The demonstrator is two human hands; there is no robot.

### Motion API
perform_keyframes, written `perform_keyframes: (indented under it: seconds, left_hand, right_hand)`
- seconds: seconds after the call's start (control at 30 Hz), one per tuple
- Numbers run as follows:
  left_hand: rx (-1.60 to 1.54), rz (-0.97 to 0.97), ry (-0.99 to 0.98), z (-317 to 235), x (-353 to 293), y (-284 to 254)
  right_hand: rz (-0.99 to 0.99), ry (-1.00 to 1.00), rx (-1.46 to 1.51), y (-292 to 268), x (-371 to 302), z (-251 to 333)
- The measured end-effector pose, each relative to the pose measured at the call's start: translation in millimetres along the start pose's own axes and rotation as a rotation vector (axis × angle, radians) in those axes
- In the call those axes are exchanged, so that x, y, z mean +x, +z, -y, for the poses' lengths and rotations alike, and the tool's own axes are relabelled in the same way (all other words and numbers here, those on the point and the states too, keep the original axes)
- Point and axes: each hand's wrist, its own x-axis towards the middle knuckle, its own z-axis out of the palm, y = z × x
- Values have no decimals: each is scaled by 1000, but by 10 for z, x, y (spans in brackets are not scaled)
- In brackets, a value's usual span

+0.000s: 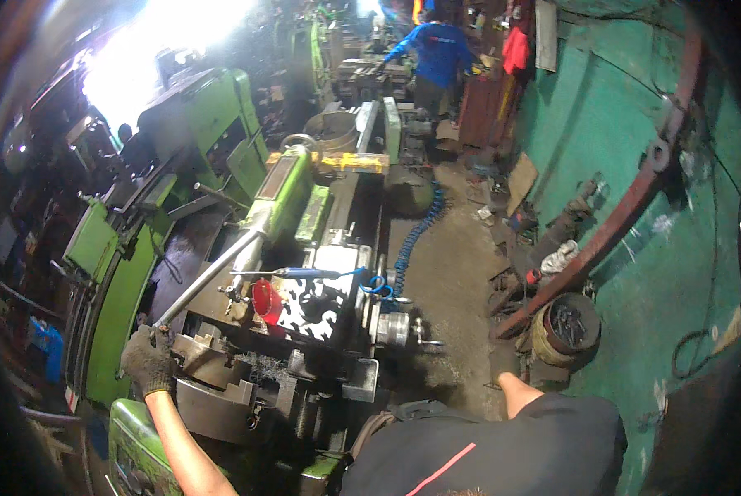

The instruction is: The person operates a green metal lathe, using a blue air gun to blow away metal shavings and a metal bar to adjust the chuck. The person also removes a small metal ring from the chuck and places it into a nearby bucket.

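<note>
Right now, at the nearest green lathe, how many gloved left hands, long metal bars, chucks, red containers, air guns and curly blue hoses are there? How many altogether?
Gloved left hand: 1
Long metal bar: 1
Chuck: 1
Red container: 1
Air gun: 1
Curly blue hose: 1
Total: 6

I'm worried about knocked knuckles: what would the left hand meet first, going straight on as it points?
The gloved left hand would probably meet the long green machine panel ahead and slightly to its left, though depth is unclear in this view.
</note>
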Motion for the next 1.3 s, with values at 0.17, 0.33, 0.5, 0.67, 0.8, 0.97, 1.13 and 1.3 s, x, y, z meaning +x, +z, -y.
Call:
perform_keyframes:
  seconds: [0.17,0.33,0.5,0.67,0.8,0.97,1.13,1.3]
  left_hand:
    - [-79,165,-104,-182,71,79]
    - [1,342,-174,378,98,506]
    - [-155,347,-74,930,86,797]
    - [-72,279,-105,294,273,831]
    - [84,292,-254,-356,75,816]
    - [226,338,-353,-885,-187,776]
    - [296,378,-415,-992,-205,863]
    - [370,377,-454,-1060,-137,656]
  right_hand:
    - [31,263,183,-209,-1373,-1256]
    - [-10,516,314,-676,-1850,-1604]
    - [-139,647,453,-535,-1510,-1934]
    - [-470,762,653,-508,-1004,-2262]
    - [-569,721,761,-1340,-375,-2322]
    - [-666,616,712,-1334,760,-2943]
    - [-548,565,786,-1189,1485,-3433]
    - [-360,368,750,-1358,1817,-3171]
